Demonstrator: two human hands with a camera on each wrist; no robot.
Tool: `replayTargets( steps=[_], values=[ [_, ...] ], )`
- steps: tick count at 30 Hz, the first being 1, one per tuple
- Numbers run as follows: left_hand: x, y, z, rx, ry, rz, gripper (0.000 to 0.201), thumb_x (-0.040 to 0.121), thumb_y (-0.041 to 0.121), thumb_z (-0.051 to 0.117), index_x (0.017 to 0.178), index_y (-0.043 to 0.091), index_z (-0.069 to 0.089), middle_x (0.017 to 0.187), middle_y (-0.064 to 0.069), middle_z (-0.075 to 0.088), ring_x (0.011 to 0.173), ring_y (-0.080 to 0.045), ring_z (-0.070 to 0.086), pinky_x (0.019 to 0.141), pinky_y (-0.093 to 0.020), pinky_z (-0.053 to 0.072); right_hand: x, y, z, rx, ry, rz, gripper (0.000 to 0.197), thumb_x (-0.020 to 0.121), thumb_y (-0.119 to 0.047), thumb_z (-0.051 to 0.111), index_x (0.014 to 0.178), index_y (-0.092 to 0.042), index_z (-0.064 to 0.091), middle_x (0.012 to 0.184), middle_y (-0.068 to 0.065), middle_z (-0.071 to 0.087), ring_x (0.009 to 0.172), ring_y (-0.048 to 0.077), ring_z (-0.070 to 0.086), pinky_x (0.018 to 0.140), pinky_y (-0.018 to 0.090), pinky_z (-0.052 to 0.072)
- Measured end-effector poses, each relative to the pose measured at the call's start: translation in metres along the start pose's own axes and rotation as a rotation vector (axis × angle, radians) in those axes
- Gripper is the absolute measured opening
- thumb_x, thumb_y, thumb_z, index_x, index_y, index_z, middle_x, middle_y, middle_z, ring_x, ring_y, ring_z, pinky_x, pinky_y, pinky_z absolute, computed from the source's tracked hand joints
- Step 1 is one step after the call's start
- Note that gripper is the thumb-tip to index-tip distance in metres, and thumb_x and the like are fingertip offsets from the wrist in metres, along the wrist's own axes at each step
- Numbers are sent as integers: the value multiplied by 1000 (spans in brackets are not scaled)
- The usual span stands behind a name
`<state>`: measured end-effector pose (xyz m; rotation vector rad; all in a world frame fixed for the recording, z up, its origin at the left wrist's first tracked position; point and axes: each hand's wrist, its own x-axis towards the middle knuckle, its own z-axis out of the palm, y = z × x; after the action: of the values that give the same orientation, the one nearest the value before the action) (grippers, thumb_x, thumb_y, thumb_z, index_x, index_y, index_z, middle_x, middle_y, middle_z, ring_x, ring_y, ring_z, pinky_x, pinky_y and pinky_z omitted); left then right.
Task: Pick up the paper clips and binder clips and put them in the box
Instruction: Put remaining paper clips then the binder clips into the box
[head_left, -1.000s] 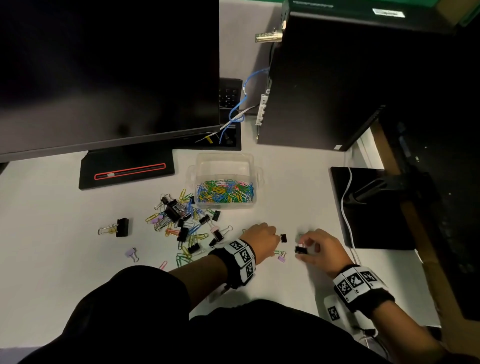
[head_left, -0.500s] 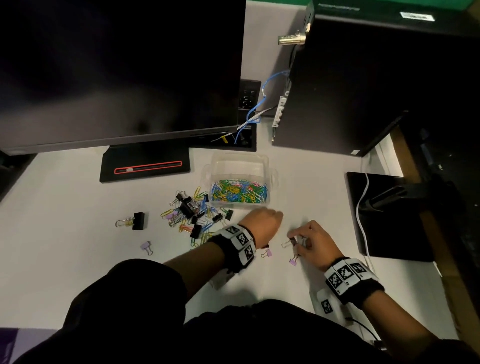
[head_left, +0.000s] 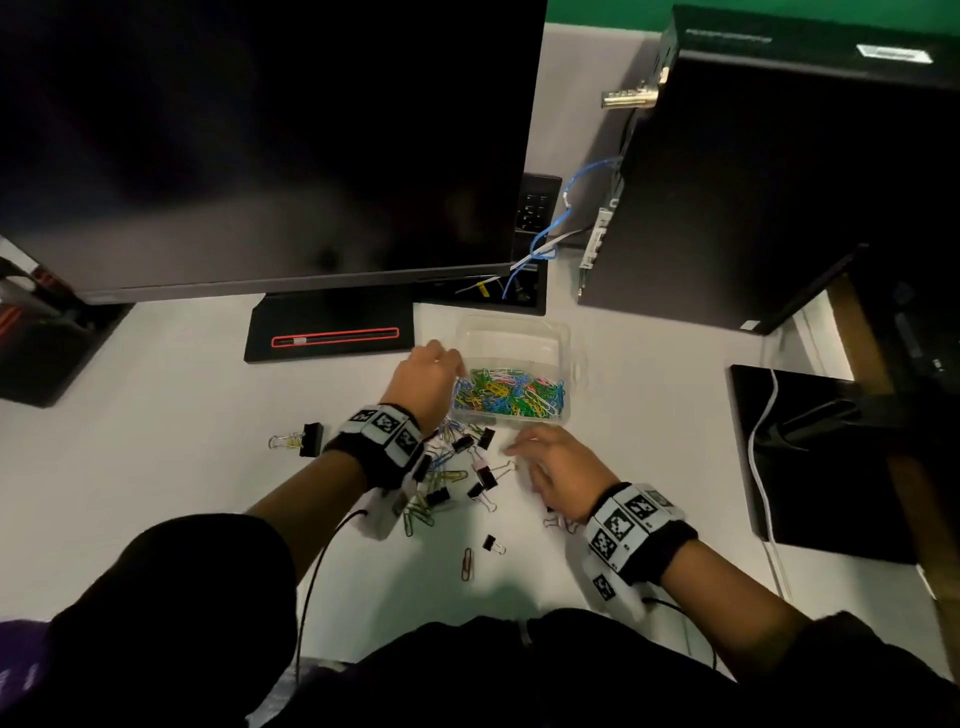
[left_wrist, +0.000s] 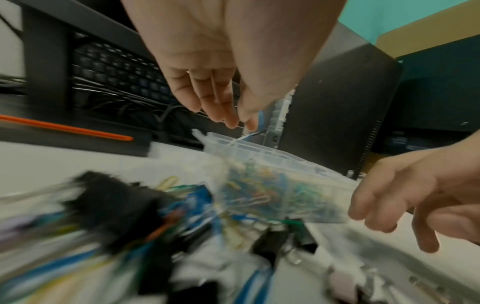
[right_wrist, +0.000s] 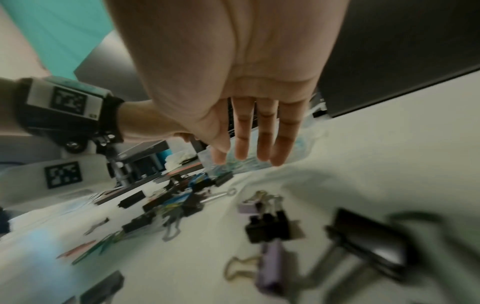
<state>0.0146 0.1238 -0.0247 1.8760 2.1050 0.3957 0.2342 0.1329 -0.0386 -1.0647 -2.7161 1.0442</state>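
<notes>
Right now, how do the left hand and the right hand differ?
The left hand is raised at the clear plastic box rim, fingertips pinched together; the right hand is low over the white desk before the box, fingers straight and spread. Both wear tag-marked wristbands.

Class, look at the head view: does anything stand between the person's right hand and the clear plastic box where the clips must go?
Nothing visible does. The right hand hovers over bare white table just in front of the clear plastic box, whose top is open. The left hand sits at the box's left edge, off that path.
</notes>
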Motion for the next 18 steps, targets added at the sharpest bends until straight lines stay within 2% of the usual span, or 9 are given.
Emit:
replayTargets(
  steps=[2,4,8,11,14,18],
  values=[
    [-14,-20,-1,8,0,-66,21,88,3,51,108,7,57,112,-15,53,105,-33,50,89,-41,44,10,-10,7,-75,-29,-61,41,87,-2,42,125,-12,54,135,11,48,126,26,41,104,25,31],
    [-28,-34,1,24,-43,-103,23,89,8,52,111,7,56,116,-15,52,107,-34,48,91,-43,43,19,-15,13,-143,-51,-95,44,87,-3,42,131,-11,48,143,11,39,130,29,36,109,32,31],
    [-53,-45,8,-41,-155,-153,30,92,18,49,120,9,55,127,-11,48,114,-30,45,99,-40,40,25,-16,20,-253,-127,-80,48,88,-6,42,136,-11,40,149,10,30,133,31,30,112,39,31],
    [-68,-49,12,-53,-179,-142,34,90,20,54,122,8,54,131,-10,45,117,-29,44,101,-38,39,18,-13,22,-252,-165,-65,48,88,-7,43,135,-14,41,146,7,34,130,29,34,109,39,34],
    [-79,-52,12,-66,-154,-115,29,85,20,63,112,9,60,124,-12,50,112,-31,48,98,-38,42,5,-7,21,-197,-145,-59,41,88,-9,44,129,-14,49,140,5,42,124,26,40,106,35,36],
    [-91,-53,10,-70,-120,-74,23,83,17,64,105,9,61,114,-12,54,101,-32,52,90,-39,47,-4,-2,17,-135,-106,-35,25,87,-12,49,106,-12,65,116,6,60,106,27,51,93,30,42]
  ],
)
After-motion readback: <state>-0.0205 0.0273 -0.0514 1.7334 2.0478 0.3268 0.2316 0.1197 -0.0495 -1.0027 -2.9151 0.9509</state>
